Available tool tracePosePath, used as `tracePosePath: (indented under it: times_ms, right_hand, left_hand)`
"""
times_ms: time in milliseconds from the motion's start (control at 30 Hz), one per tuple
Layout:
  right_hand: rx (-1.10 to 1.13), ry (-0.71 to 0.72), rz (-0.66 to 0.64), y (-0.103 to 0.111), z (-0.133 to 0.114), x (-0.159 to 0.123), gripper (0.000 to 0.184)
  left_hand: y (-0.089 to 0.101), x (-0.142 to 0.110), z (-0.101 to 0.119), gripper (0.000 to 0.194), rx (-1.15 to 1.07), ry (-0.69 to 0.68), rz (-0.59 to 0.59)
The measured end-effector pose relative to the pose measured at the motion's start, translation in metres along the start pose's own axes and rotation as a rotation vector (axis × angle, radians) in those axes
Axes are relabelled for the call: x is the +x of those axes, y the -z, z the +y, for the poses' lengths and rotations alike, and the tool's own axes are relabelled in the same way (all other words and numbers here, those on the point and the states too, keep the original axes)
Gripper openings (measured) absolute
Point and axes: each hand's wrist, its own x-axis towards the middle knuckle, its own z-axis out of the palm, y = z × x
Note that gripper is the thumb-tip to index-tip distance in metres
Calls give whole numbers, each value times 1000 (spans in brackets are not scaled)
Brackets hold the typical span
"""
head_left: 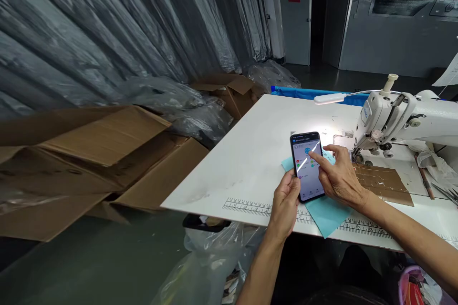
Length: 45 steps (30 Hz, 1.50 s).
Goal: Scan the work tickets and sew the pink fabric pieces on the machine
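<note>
My left hand grips a smartphone by its lower left edge, holding it above the white table. The screen is lit and shows an app with coloured icons. My right hand hovers over the phone, its index finger stretched out with the tip on the screen and the other fingers curled in. Under the phone lies a piece of light blue fabric that overhangs the table's front edge.
A white sewing machine with a lit lamp stands at the right, a brown cardboard piece in front of it. A printed ruler runs along the table edge. Open cardboard boxes and plastic bags fill the floor at left.
</note>
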Motion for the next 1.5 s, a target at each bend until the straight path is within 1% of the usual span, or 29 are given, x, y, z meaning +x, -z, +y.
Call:
tracePosePath:
  times_ms: [167,300,367,433,467,500,567,600,633,667,700,733,833,867,933,1033,1100,1167,1233,1333,1500]
  right_hand:
    - [-9,-18,18,-4,-1,4,47]
    - [10,-48,92,-2,-3,2,44]
    - [79,-90,147,0,-3,-2,43]
    - [210,-193,143,3,-1,-4,43]
    - [296,-274,98,4,-1,-5,43]
    - [390,-367,26,6,-1,-5,41]
    - [584,-539,-183,9,-2,-4,32]
    - [675,-601,-282,10,-3,-3,32]
    - [756,-643,-350,11,-5,-2,38]
    - [829,-667,-382,12,-7,-1,43]
    - [895,-682,-380,12,-9,0,48]
    - [953,-698,-350,12,-11,1,51]
    - [1094,-798,-221,14,-13,4,57]
    - [1142,-848,-193,16,-12,6,57]
    - [1236,-949,-154,20,-9,10,56]
    - [1321,-1061,-119,28,-6,19,51]
    - [1335,-1108,-102,31,-8,25,47]
    - [1345,-1140,-101,32,-14,31,44]
    - [1350,-1158,-116,33,-23,36,40]
    - [1345,-1179,-136,35,-37,43,37]
    - [1291,-1197,-106,49,-53,47,37]
  left_hand:
    - [-2,-1,2,60,-3,2,-16]
    - [-2,-1,3,62,-10,-1,-15]
    - [-1,-2,3,63,-4,0,-3]
    - [-1,-2,3,63,7,2,12]
    - [-1,-3,3,63,10,7,16]
    - [-1,-3,3,63,9,11,17]
    - [-1,-3,4,65,-3,10,15]
    - [-1,-4,3,65,-10,1,14]
    - [-1,-4,3,65,-14,-11,15]
    - [-1,-5,2,65,-13,-25,15]
    - [0,-5,2,64,-3,-41,13]
    - [1,-6,0,63,19,-61,6]
    - [4,-9,-2,55,162,-159,-45]
    - [5,-10,-3,51,249,-199,-76]
    - [4,-12,-4,47,489,-291,-161]
    - [-1,-14,-8,38,899,-507,-273]
    - [-4,-14,-11,34,1069,-657,-292]
    - [-6,-14,-14,33,1144,-739,-280]
    - [-6,-14,-15,32,1156,-762,-256]
    - [-4,-15,-14,29,1131,-725,-215]
    - [0,-15,-14,23,1087,-635,-258]
